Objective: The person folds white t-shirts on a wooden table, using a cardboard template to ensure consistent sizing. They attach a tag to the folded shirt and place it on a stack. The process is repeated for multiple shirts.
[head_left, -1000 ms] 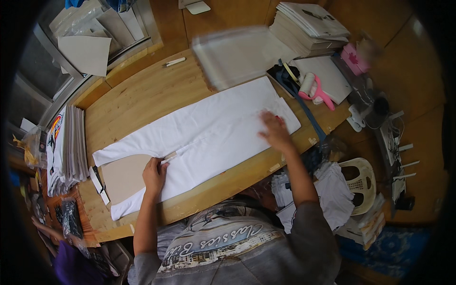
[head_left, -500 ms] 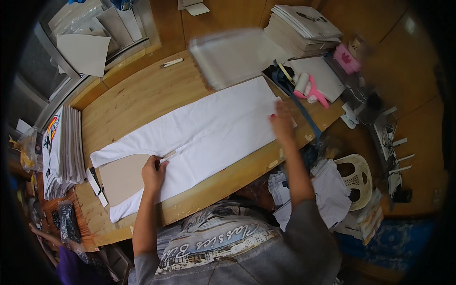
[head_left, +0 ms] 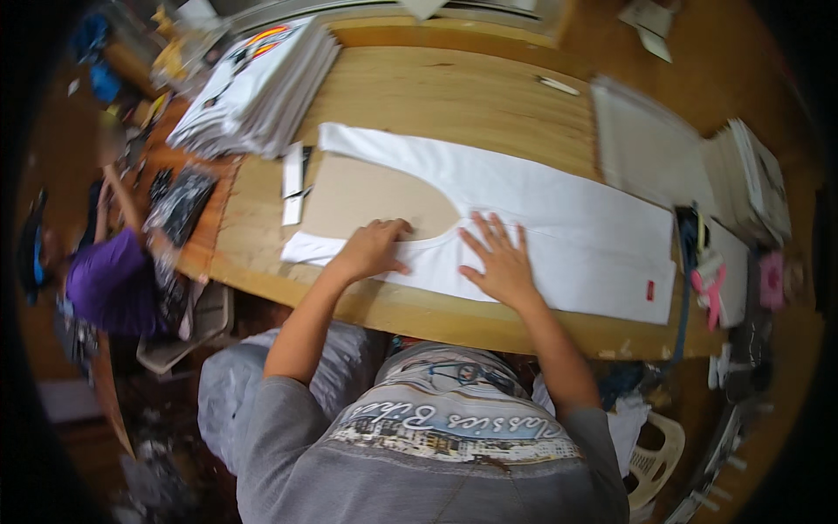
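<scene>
A white shirt [head_left: 576, 236] lies folded lengthwise on the wooden table, with a small red label [head_left: 650, 290] near its right end. A beige cardboard sheet [head_left: 375, 192] shows through the rounded opening at its left end. On the near edge of that opening rests my left hand [head_left: 371, 251], fingers bent over the cardboard and thumb apart. My right hand [head_left: 504, 266] is pressed flat on the shirt just right of the opening, its fingers spread. A white strip tag with a black cord [head_left: 293, 188] lies left of the cardboard.
Folded white shirts [head_left: 271, 96] are stacked at the far left. Clear plastic bags [head_left: 646, 144], a pink-handled lint roller [head_left: 709, 284] and a stack of packages [head_left: 755, 175] lie to the right. A white pen [head_left: 559, 86] is at the back. A person in purple [head_left: 118, 284] is at left.
The view has turned leftward. My right hand has come from the shirt's right end to its middle and lies flat. My left hand has shifted from the fold to the opening's near edge.
</scene>
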Available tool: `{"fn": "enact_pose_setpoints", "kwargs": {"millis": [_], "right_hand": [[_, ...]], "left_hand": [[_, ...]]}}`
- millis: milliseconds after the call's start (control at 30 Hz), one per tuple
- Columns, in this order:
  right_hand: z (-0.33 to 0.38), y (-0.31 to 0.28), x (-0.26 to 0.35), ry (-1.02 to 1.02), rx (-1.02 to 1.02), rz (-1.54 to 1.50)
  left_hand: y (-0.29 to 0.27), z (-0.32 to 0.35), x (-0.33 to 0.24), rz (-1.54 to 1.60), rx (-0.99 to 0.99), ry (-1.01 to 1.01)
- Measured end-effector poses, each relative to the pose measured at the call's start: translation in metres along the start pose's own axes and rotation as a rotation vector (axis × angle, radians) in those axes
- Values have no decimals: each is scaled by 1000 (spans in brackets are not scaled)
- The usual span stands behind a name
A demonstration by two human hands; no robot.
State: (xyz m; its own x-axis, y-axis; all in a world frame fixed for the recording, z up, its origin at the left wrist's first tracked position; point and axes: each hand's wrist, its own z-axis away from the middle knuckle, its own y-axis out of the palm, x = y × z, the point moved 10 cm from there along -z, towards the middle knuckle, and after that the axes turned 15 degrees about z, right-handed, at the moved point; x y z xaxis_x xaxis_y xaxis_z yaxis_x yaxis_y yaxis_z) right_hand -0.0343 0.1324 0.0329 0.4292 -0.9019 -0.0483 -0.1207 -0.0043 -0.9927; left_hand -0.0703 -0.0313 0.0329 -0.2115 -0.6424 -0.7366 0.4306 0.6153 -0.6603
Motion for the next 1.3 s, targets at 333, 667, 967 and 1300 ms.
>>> {"fn": "enact_pose_setpoints", "kwargs": {"millis": [333, 667, 967, 1300], "right_hand": [[-3, -3, 4, -14, 34, 14], [-4, -3, 3, -6, 45, 18], [-5, -4, 7, -18, 35, 13], [-6, -4, 6, -20, 29, 4]], "left_hand": [[-119, 128, 116, -189, -631, -421], [-105, 149, 132, 322, -813, -655], [-102, 164, 128, 134, -1550, -315], [-172, 40, 59, -395, -843, -67]]}}
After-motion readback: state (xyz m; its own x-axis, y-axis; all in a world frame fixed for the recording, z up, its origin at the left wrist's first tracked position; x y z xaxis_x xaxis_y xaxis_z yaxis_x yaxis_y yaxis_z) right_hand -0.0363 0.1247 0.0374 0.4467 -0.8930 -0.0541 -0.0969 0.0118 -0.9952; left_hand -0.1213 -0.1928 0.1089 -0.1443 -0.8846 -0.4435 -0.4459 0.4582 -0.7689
